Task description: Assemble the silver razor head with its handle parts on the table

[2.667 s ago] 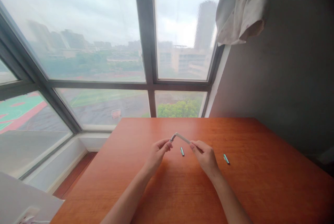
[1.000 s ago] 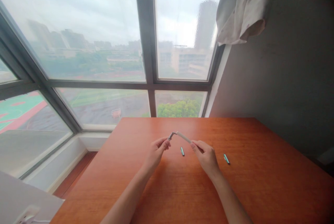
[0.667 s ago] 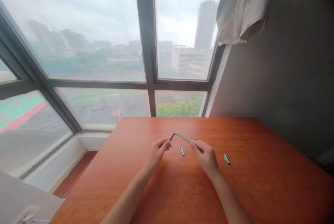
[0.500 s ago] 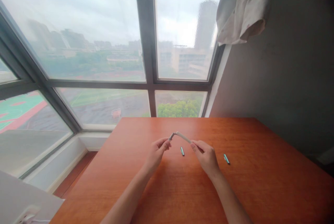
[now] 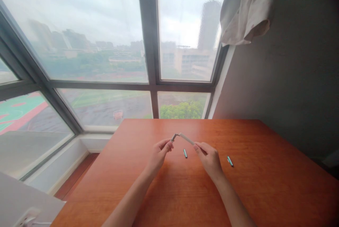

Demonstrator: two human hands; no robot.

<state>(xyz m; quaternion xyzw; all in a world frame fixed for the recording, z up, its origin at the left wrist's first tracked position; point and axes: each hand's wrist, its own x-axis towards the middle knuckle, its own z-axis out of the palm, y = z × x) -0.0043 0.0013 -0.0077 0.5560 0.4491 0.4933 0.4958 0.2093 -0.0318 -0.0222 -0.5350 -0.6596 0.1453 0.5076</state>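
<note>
Right hand (image 5: 209, 158): fingertips pinched shut on rear end of barrel (image 5: 186, 138). Barrel long axis runs up-left from that grip, toward left hand (image 5: 159, 154). Left hand: thumb and forefinger closed on grey tip (image 5: 174, 137), which angles down-left from barrel's front end. Joint sits between both grips, raised off table (image 5: 265, 184). 1 teal stub (image 5: 185, 153) lies on table just below barrel, between hands. 2nd stub (image 5: 230, 161) lies right of right hand, apart.
</note>
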